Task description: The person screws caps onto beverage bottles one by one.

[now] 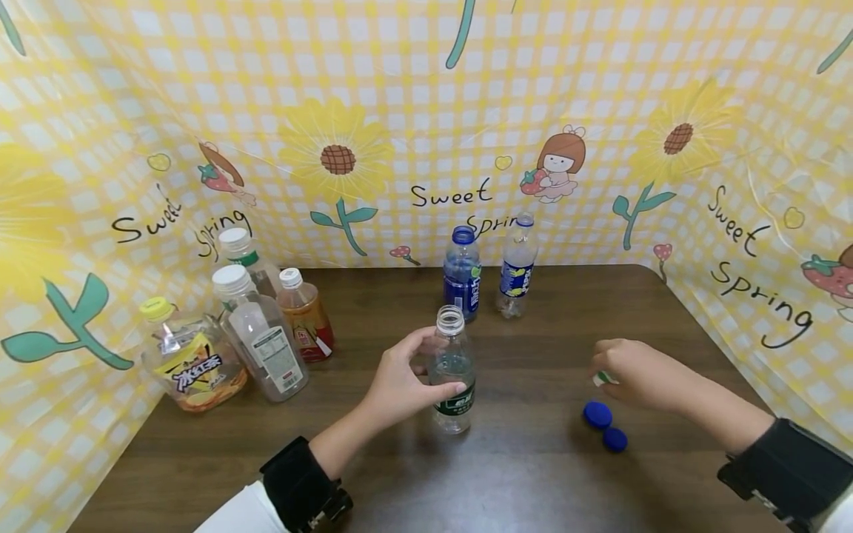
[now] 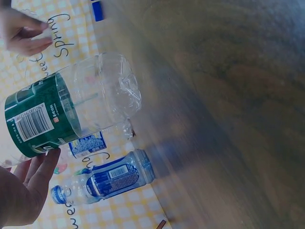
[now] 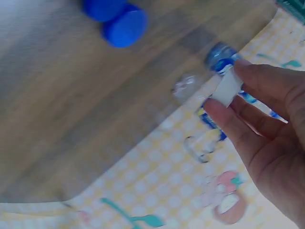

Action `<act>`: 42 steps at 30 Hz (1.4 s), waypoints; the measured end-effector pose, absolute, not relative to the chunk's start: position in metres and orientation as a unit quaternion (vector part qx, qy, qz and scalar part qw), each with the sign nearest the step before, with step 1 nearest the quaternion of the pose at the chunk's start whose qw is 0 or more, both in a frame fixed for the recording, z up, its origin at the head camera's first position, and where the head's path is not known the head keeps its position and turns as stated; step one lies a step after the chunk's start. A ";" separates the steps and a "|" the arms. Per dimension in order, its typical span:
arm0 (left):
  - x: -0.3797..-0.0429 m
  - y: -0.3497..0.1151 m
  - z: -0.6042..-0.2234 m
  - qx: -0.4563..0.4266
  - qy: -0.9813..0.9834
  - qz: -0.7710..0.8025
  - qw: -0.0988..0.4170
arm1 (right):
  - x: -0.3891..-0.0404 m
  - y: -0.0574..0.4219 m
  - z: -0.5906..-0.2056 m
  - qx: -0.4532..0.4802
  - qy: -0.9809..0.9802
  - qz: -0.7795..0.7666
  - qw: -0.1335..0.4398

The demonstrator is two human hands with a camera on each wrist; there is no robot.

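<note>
My left hand (image 1: 403, 377) grips a clear plastic bottle (image 1: 453, 364) with a green label, its thumb across the front. The bottle stands upright in the head view, and its neck has no cap. In the left wrist view the green label (image 2: 35, 117) shows a barcode. Off to the right, my right hand (image 1: 636, 374) pinches a small white bottle cap (image 3: 226, 88) between thumb and fingers, above the table. Two blue caps (image 1: 597, 414) lie on the table just below that hand.
Behind the held bottle stand an uncapped blue-tinted bottle (image 1: 462, 277) and a clear bottle (image 1: 517, 270) with a blue label. Several capped bottles cluster at the left, among them a yellow-capped one (image 1: 193, 363). A checked cloth (image 1: 400, 111) rises behind the brown table (image 1: 526, 474).
</note>
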State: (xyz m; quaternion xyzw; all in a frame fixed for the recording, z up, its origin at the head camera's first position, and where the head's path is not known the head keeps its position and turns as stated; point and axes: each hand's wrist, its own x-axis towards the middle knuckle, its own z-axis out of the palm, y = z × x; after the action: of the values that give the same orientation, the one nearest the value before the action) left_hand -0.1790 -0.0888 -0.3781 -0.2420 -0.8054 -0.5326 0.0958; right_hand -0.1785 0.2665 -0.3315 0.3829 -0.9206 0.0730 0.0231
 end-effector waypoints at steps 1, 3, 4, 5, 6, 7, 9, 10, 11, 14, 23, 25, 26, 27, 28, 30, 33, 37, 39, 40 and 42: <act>-0.179 -0.088 -0.378 -0.243 -0.805 -0.532 0.095 | -0.178 0.262 -0.328 0.392 -0.917 0.074 0.027; -0.179 -0.087 -0.378 -0.245 -0.805 -0.532 0.095 | -0.178 0.252 -0.320 0.410 -0.908 0.078 0.035; -0.178 -0.086 -0.378 -0.246 -0.805 -0.532 0.095 | -0.178 0.246 -0.316 0.418 -0.904 0.081 0.036; -0.178 -0.086 -0.378 -0.245 -0.805 -0.531 0.094 | -0.177 0.241 -0.312 0.426 -0.900 0.082 0.036; -0.178 -0.085 -0.379 -0.245 -0.806 -0.531 0.093 | -0.176 0.235 -0.307 0.431 -0.898 0.084 0.032; -0.178 -0.085 -0.379 -0.246 -0.807 -0.529 0.092 | -0.175 0.229 -0.301 0.437 -0.895 0.086 0.028; -0.178 -0.085 -0.379 -0.247 -0.808 -0.528 0.090 | -0.174 0.218 -0.289 0.451 -0.888 0.089 0.020; -0.178 -0.084 -0.379 -0.247 -0.808 -0.528 0.090 | -0.173 0.213 -0.282 0.457 -0.885 0.090 0.018; -0.178 -0.084 -0.379 -0.247 -0.808 -0.528 0.090 | -0.173 0.207 -0.274 0.462 -0.882 0.090 0.016; -0.177 -0.084 -0.377 -0.248 -0.805 -0.531 0.093 | -0.174 0.192 -0.250 0.479 -0.873 0.092 0.030; -0.176 -0.080 -0.374 -0.262 -0.802 -0.531 0.081 | -0.177 0.150 -0.203 0.503 -0.857 0.102 0.044; -0.176 -0.078 -0.374 -0.265 -0.801 -0.531 0.078 | -0.178 0.141 -0.200 0.510 -0.854 0.093 0.041; -0.176 -0.078 -0.374 -0.267 -0.800 -0.532 0.076 | -0.178 0.138 -0.199 0.512 -0.853 0.089 0.040; -0.176 -0.077 -0.375 -0.270 -0.800 -0.531 0.076 | -0.179 0.134 -0.198 0.514 -0.852 0.086 0.038; -0.175 -0.076 -0.375 -0.273 -0.799 -0.530 0.075 | -0.179 0.131 -0.198 0.516 -0.852 0.084 0.036; -0.176 -0.074 -0.375 -0.280 -0.797 -0.530 0.075 | -0.181 0.126 -0.197 0.519 -0.850 0.086 0.031; -0.175 -0.073 -0.374 -0.288 -0.791 -0.534 0.076 | -0.181 0.120 -0.196 0.517 -0.852 0.082 0.017; -0.175 -0.071 -0.372 -0.292 -0.787 -0.539 0.071 | -0.182 0.117 -0.196 0.510 -0.857 0.068 -0.001; -0.174 -0.070 -0.371 -0.293 -0.787 -0.539 0.067 | -0.182 0.117 -0.196 0.509 -0.859 0.061 -0.008; -0.174 -0.070 -0.371 -0.293 -0.787 -0.539 0.065 | -0.182 0.116 -0.196 0.508 -0.859 0.058 -0.011; -0.174 -0.070 -0.370 -0.292 -0.788 -0.539 0.063 | -0.181 0.116 -0.196 0.505 -0.861 0.055 -0.015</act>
State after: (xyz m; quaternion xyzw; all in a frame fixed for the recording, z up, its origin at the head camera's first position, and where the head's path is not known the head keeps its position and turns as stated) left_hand -0.1736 -0.0695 -0.3703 -0.2920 -0.7877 -0.5387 0.0632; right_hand -0.1811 0.1162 -0.1962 0.5046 -0.8614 0.0550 -0.0150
